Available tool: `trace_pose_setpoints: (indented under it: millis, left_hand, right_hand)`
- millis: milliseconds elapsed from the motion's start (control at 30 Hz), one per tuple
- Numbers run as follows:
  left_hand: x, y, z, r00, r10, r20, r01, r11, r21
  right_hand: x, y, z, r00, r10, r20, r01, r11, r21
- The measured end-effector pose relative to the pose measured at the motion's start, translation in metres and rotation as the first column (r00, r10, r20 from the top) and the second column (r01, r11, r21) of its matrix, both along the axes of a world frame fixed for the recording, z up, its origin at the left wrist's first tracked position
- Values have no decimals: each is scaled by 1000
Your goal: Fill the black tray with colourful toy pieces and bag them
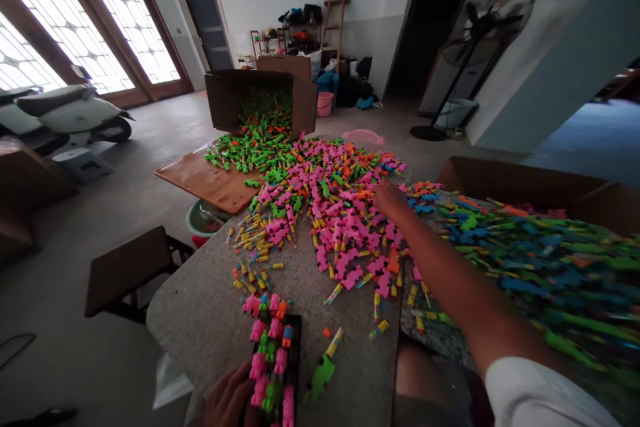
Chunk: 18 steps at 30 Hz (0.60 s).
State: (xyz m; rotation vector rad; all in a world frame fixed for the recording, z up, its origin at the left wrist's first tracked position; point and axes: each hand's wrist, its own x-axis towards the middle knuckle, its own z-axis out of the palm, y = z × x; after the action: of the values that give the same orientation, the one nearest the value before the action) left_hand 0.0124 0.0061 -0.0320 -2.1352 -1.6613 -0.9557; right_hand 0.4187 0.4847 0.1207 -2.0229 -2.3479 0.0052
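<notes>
My left hand (pixel 230 395) is at the bottom, its fingers curled against the left side of a narrow black tray (pixel 297 347). Small pink, green and orange animal-shaped toys (pixel 275 327) stand in rows in the tray. My right hand (pixel 390 199) is stretched out over the big heap of pink toys (pixel 345 227) with yellow-labelled tubes. Its fingers are bent down among the pieces, and what they grip is hidden. A single green toy (pixel 321 373) with a tube lies to the right of the tray, slightly blurred.
A tipped cardboard box (pixel 220 101) spills green toys at the back of the stone table (pixel 200 307). Blue and green toys (pixel 530 267) cover the right side, before another box (pixel 520 177). A stool (pixel 127 263), a scooter (pixel 65 110) and a standing fan (pixel 480 27) are around.
</notes>
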Motion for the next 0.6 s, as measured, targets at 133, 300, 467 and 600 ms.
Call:
trace_pose_setpoints:
  millis: [133, 300, 467, 600]
  left_hand:
    - [26, -1, 22, 987, 88, 131, -79, 994, -71]
    - [34, -4, 25, 973, 106, 207, -74, 985, -155]
    - [33, -6, 21, 964, 114, 239, -69, 980, -186]
    - [34, -4, 20, 965, 101, 243, -59, 982, -178]
  right_hand:
    - [20, -58, 9, 970, -107, -216, 130, 987, 93]
    - [-28, -210, -24, 431, -131, -893, -29, 987, -159]
    - [-121, -359, -77, -14, -391, -920, -358, 861, -361]
    - [-154, -389, -101, 27, -356, -934, -399, 853, -336]
